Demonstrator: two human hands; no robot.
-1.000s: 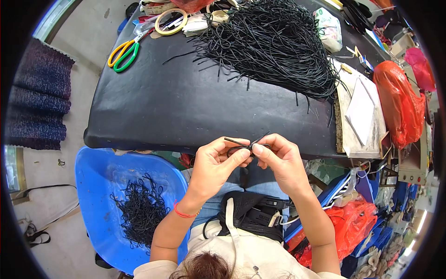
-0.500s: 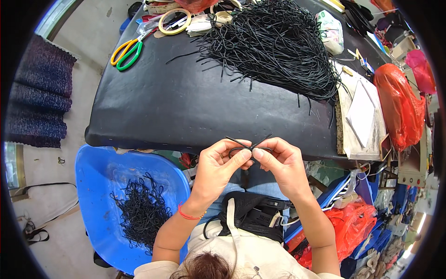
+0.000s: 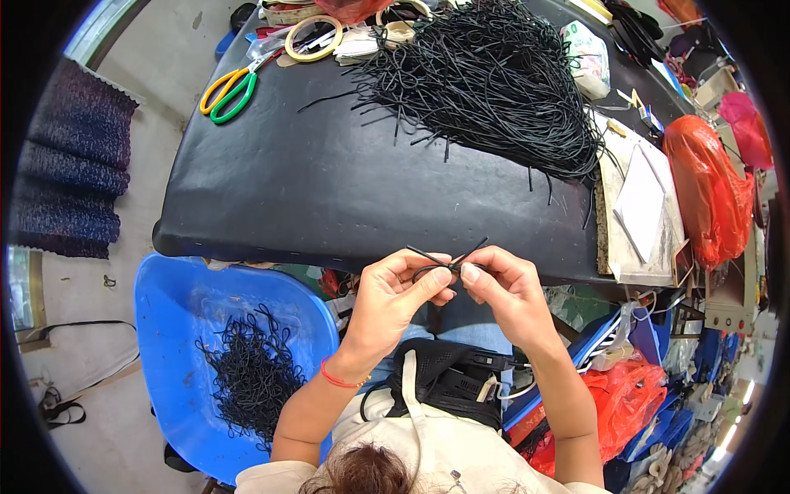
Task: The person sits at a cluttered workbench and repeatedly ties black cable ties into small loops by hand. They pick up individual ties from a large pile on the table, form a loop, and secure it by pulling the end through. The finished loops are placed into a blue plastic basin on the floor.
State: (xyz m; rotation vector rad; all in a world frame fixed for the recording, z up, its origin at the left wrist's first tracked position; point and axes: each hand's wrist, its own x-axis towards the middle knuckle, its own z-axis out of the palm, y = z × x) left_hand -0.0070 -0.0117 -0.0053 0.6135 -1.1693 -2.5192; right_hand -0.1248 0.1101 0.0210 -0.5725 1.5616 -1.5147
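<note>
A thin black cord [image 3: 455, 266] is pinched between my two hands just off the near edge of the black table [image 3: 346, 193]. Its two loose ends stick up and apart above my fingertips, and a small loop or knot shows between the thumbs. My left hand [image 3: 393, 295] is closed on the cord with thumb and forefinger. On the other side, my right hand [image 3: 508, 290] grips it the same way, close to the left. Exactly how the cord is wound is partly hidden by the fingers. A large heap of black cords [image 3: 494, 82] lies at the table's far side.
At my left stands a blue plastic tub [image 3: 164, 329] holding a pile of looped black cords [image 3: 253, 370]. Yellow-and-green-handled scissors [image 3: 233, 97] and a tape roll [image 3: 313, 38] lie at the far left. A board [image 3: 650, 214] and a red plastic bag [image 3: 709, 189] sit at right.
My hands have shifted slightly, with the right thumb tip moved a little to the right. The cord's loops look smaller and its ends still point up. The view has moved slightly.
</note>
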